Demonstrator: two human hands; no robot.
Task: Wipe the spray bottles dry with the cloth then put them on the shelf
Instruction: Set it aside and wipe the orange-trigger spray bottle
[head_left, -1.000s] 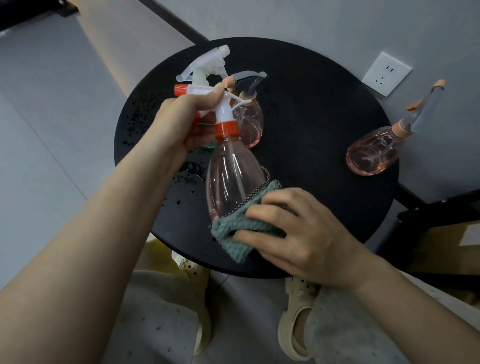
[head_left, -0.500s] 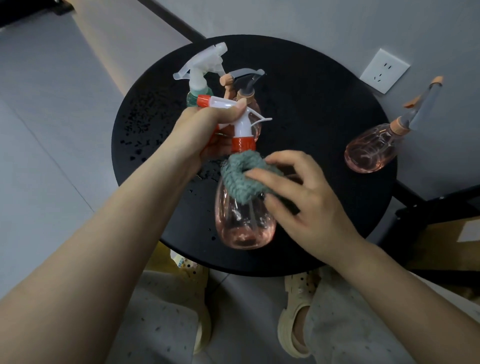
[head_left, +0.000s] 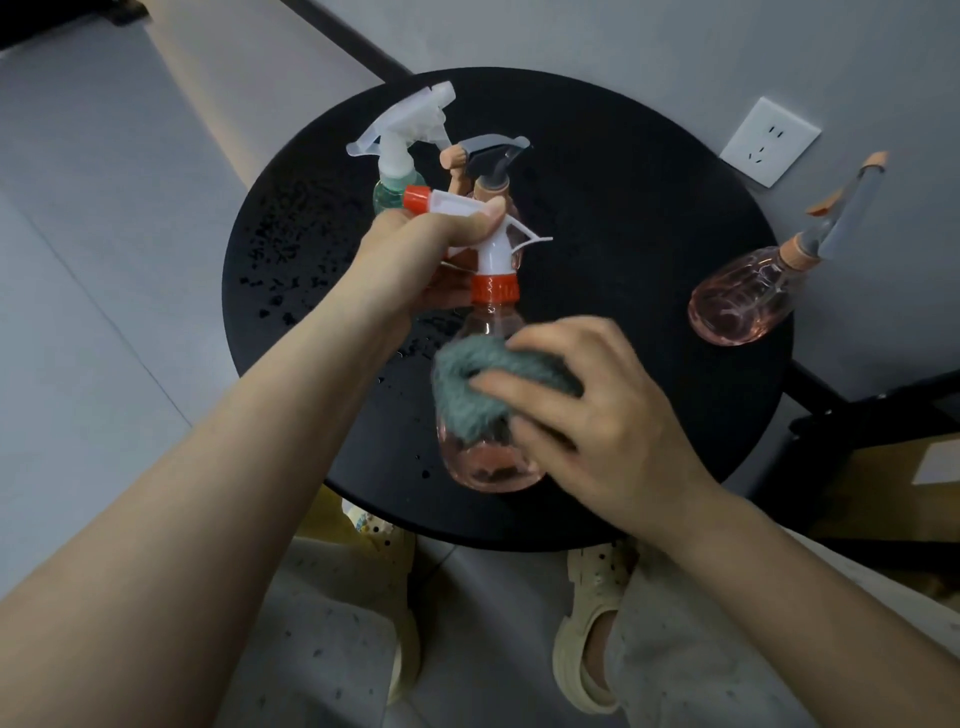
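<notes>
**Head view: 1 bottle mid-wipe, 3 waiting**

- Round black table (head_left: 649, 249): droplets on its left side; 3 other bottles stand on it.
- Left hand (head_left: 426, 244): grips the trigger head of the pink spray bottle (head_left: 488, 462), held above the table.
- Right hand (head_left: 597, 415): pinches the cloth (head_left: 478, 384), which slid from the neck down onto the body within 0.5 s; drying looks partly done.
- Shelf: not in view.

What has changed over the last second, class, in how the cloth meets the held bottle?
The right hand slid the grey-green cloth from the base of the orange-capped clear pink spray bottle up towards its shoulder, then slightly back down. The left hand keeps gripping the trigger head; the other bottles stayed put.
</notes>
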